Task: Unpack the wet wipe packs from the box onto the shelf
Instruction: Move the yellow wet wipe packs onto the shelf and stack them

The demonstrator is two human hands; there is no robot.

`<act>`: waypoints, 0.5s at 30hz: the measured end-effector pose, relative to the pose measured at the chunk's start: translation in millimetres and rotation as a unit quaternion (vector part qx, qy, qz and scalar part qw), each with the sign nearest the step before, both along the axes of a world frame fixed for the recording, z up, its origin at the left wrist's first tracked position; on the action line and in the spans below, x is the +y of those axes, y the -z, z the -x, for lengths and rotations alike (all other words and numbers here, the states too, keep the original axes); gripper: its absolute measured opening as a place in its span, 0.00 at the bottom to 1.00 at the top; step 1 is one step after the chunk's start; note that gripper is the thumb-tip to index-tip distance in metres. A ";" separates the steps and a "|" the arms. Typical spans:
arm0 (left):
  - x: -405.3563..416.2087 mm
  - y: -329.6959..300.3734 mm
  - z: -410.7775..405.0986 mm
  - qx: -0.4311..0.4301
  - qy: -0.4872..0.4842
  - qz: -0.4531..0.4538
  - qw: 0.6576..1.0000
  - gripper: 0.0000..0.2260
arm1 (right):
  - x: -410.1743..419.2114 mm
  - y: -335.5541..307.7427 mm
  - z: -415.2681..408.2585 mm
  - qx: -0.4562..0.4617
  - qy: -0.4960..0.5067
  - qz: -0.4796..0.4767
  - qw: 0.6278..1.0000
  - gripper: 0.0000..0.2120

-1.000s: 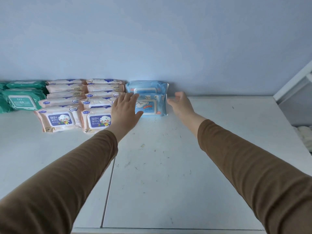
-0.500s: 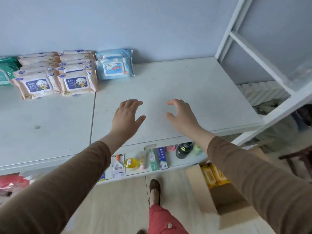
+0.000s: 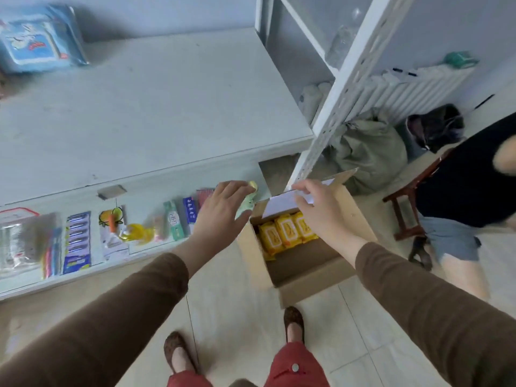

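Shelf (image 3: 145, 107): blue pack (image 3: 39, 40) placed.
Box (image 3: 304, 275) below: yellow packs (image 3: 284, 230) remain.
Left hand (image 3: 223, 213), right hand (image 3: 318, 210): spread, empty.

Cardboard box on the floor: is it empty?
No, the cardboard box is open and three yellow wipe packs lie side by side at its far end, just below the right hand.
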State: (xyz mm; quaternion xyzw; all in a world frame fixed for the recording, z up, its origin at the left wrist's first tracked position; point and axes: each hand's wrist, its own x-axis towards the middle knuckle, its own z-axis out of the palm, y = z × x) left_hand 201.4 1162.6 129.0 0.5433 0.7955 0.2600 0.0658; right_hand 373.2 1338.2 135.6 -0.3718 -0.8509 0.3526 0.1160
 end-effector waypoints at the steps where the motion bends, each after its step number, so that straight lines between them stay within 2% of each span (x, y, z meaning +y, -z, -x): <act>1: 15.9 13.2 -16.1 -0.004 0.000 0.017 1.000 0.18 | 16.0 13.5 -16.6 -0.014 0.006 0.012 1.000 0.11; 9: 110.8 143.1 -91.5 -0.067 -0.019 0.215 0.974 0.20 | 111.2 156.0 -97.5 -0.142 0.029 0.165 0.976 0.16; 11: 125.4 177.7 -95.2 -0.075 -0.027 0.247 0.966 0.20 | 120.8 198.0 -103.2 -0.133 0.073 0.246 0.957 0.18; 15: 147.5 248.5 -92.5 -0.069 -0.034 0.316 0.946 0.22 | 125.7 283.1 -105.3 -0.105 0.194 0.389 0.895 0.23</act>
